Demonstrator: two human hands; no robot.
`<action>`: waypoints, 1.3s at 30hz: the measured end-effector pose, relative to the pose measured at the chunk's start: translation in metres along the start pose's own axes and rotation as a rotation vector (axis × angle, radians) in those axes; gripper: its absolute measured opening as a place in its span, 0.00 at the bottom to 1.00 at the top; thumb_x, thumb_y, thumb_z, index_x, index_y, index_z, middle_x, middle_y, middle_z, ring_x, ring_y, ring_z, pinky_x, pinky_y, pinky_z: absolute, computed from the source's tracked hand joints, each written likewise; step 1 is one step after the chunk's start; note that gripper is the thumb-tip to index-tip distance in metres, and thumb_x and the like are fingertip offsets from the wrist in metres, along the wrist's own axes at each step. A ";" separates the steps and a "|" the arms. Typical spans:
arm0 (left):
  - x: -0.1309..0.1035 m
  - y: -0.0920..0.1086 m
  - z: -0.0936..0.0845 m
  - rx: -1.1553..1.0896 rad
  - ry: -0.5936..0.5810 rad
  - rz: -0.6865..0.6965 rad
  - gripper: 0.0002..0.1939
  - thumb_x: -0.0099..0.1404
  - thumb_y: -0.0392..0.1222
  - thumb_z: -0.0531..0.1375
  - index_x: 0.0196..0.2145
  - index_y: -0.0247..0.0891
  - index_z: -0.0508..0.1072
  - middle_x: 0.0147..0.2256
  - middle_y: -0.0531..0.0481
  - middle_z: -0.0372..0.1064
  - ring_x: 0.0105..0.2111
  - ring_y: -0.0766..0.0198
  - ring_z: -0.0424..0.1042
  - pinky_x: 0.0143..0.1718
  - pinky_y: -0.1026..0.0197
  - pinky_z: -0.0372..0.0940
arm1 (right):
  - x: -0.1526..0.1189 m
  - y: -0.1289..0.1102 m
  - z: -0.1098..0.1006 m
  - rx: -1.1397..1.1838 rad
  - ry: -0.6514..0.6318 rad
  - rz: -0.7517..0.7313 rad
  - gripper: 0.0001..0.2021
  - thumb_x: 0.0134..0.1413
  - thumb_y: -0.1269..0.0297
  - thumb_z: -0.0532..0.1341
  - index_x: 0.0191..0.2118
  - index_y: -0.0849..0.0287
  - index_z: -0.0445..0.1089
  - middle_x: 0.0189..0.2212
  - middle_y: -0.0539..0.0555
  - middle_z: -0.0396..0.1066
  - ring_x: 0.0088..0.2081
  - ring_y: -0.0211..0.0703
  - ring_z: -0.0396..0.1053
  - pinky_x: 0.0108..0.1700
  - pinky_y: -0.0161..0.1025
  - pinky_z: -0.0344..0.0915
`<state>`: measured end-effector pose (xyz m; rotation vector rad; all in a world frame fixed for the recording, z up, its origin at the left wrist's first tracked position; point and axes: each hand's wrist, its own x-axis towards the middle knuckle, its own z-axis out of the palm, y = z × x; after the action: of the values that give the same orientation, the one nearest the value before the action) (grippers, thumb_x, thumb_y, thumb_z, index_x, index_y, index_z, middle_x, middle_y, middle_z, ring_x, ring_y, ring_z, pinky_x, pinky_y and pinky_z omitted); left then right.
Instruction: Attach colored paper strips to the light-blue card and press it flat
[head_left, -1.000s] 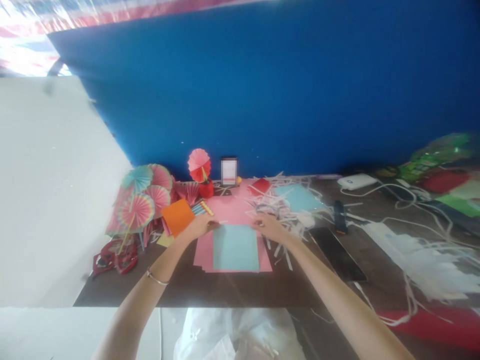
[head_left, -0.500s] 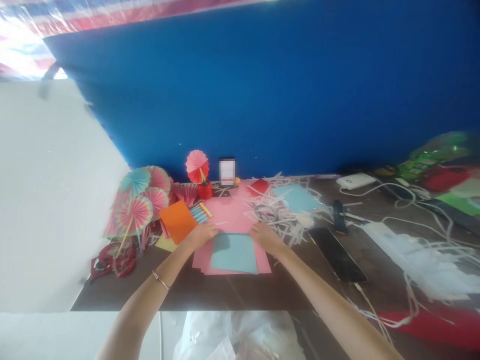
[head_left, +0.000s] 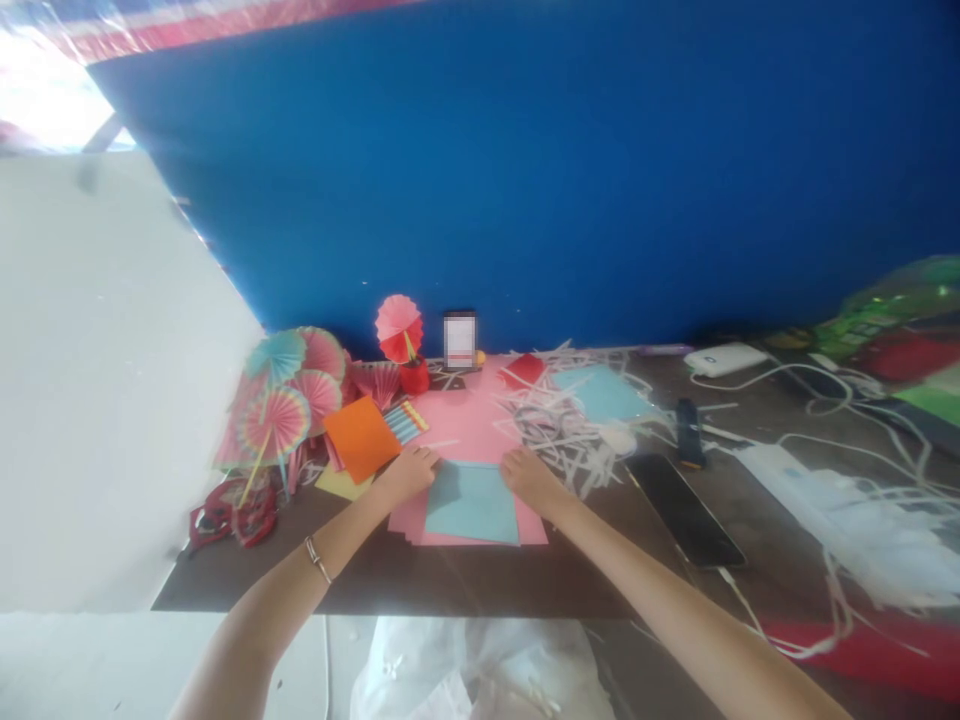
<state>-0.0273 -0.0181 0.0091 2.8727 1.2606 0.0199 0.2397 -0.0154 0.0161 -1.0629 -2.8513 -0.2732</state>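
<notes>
A light blue sheet of paper lies over pink paper in front of me. My left hand is at its far left corner, fingers closed along the edge. At the far right corner, my right hand has its fingers bent down onto the paper. Both hands hold the sheet's far edge against the pink paper. An orange sheet and striped blue paper strips lie to the left of my left hand.
Pleated paper fans and red-handled scissors are at the left. White paper strips are heaped beyond my right hand. A black phone, a white power strip and cables lie at the right. A blue panel stands behind.
The view has shifted slightly. Both hands stay at the far corners of the light blue sheet, with hardly any movement.
</notes>
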 end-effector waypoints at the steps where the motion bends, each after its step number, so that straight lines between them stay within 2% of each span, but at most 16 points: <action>1: -0.002 0.001 -0.003 -0.005 0.002 -0.015 0.12 0.62 0.30 0.50 0.39 0.34 0.71 0.40 0.41 0.67 0.43 0.57 0.65 0.42 0.56 0.60 | 0.000 -0.001 -0.001 0.010 -0.008 0.007 0.12 0.51 0.81 0.51 0.28 0.65 0.70 0.28 0.59 0.67 0.33 0.45 0.62 0.41 0.43 0.53; 4: -0.008 0.002 -0.014 -0.060 0.021 -0.061 0.15 0.61 0.30 0.51 0.44 0.38 0.70 0.45 0.44 0.65 0.47 0.56 0.62 0.44 0.57 0.60 | 0.001 -0.003 -0.003 0.056 -0.027 0.061 0.10 0.53 0.75 0.54 0.27 0.64 0.71 0.28 0.59 0.68 0.35 0.45 0.63 0.42 0.43 0.53; 7: -0.010 0.001 -0.020 -0.210 0.056 -0.133 0.15 0.58 0.34 0.55 0.44 0.41 0.71 0.47 0.46 0.64 0.49 0.55 0.60 0.47 0.56 0.59 | 0.006 -0.003 -0.005 0.124 -0.036 0.220 0.14 0.57 0.65 0.52 0.26 0.63 0.71 0.29 0.58 0.69 0.36 0.45 0.64 0.42 0.43 0.53; 10: -0.007 0.000 -0.016 -0.296 0.087 -0.191 0.12 0.59 0.41 0.56 0.40 0.40 0.73 0.45 0.45 0.66 0.46 0.55 0.62 0.47 0.55 0.60 | 0.013 -0.004 -0.002 0.194 -0.041 0.365 0.13 0.58 0.64 0.52 0.28 0.62 0.70 0.30 0.57 0.70 0.36 0.45 0.64 0.41 0.41 0.53; 14: -0.001 -0.003 -0.005 -0.415 0.155 -0.269 0.12 0.61 0.45 0.55 0.34 0.39 0.76 0.43 0.46 0.68 0.44 0.56 0.64 0.47 0.54 0.59 | 0.019 -0.006 0.004 0.308 -0.045 0.467 0.09 0.56 0.64 0.53 0.32 0.61 0.68 0.33 0.56 0.69 0.38 0.45 0.64 0.41 0.41 0.53; 18: 0.005 -0.001 0.003 -0.558 0.229 -0.339 0.13 0.61 0.46 0.55 0.33 0.36 0.76 0.40 0.44 0.70 0.40 0.57 0.67 0.44 0.55 0.61 | 0.019 -0.008 0.000 0.432 -0.027 0.501 0.08 0.54 0.65 0.53 0.29 0.61 0.67 0.33 0.58 0.69 0.40 0.49 0.64 0.43 0.45 0.53; 21: 0.010 0.000 0.005 -0.677 0.257 -0.352 0.14 0.61 0.46 0.55 0.36 0.34 0.75 0.37 0.44 0.72 0.34 0.60 0.69 0.39 0.58 0.63 | 0.016 -0.010 -0.008 0.553 0.007 0.497 0.08 0.54 0.66 0.52 0.29 0.60 0.66 0.30 0.55 0.70 0.37 0.46 0.65 0.44 0.45 0.54; 24: 0.011 0.000 0.005 -0.785 0.262 -0.358 0.15 0.62 0.45 0.54 0.38 0.33 0.75 0.35 0.45 0.74 0.32 0.62 0.70 0.36 0.60 0.64 | 0.011 -0.009 -0.016 0.699 0.044 0.504 0.09 0.53 0.64 0.52 0.30 0.59 0.67 0.26 0.52 0.70 0.32 0.43 0.68 0.41 0.42 0.58; 27: 0.009 -0.001 0.004 -0.862 0.259 -0.360 0.15 0.61 0.45 0.55 0.35 0.31 0.75 0.34 0.44 0.75 0.31 0.62 0.71 0.34 0.62 0.65 | 0.006 -0.007 -0.022 0.842 0.102 0.557 0.09 0.51 0.61 0.55 0.30 0.59 0.69 0.28 0.53 0.73 0.32 0.42 0.70 0.37 0.39 0.63; 31: 0.004 -0.002 -0.004 -0.923 0.251 -0.352 0.17 0.61 0.48 0.55 0.35 0.32 0.75 0.33 0.45 0.75 0.32 0.63 0.71 0.35 0.63 0.65 | 0.003 -0.003 -0.025 0.995 0.168 0.627 0.12 0.47 0.58 0.57 0.31 0.60 0.72 0.31 0.56 0.75 0.33 0.44 0.72 0.35 0.39 0.67; 36: 0.004 -0.002 -0.021 -0.935 0.200 -0.321 0.18 0.60 0.50 0.56 0.34 0.33 0.75 0.32 0.46 0.74 0.32 0.63 0.71 0.35 0.64 0.64 | 0.004 -0.002 -0.028 1.100 0.194 0.657 0.13 0.45 0.57 0.59 0.30 0.61 0.74 0.28 0.56 0.76 0.31 0.46 0.73 0.33 0.39 0.69; 39: 0.006 0.001 -0.031 -0.913 0.177 -0.316 0.18 0.56 0.51 0.60 0.37 0.35 0.75 0.36 0.46 0.74 0.35 0.61 0.71 0.36 0.63 0.64 | 0.003 -0.001 -0.034 1.128 0.199 0.674 0.12 0.45 0.58 0.59 0.30 0.61 0.75 0.28 0.55 0.76 0.31 0.46 0.73 0.32 0.38 0.69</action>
<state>-0.0229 -0.0139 0.0403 1.9111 1.2593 0.6650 0.2371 -0.0212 0.0495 -1.3973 -1.7473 1.0440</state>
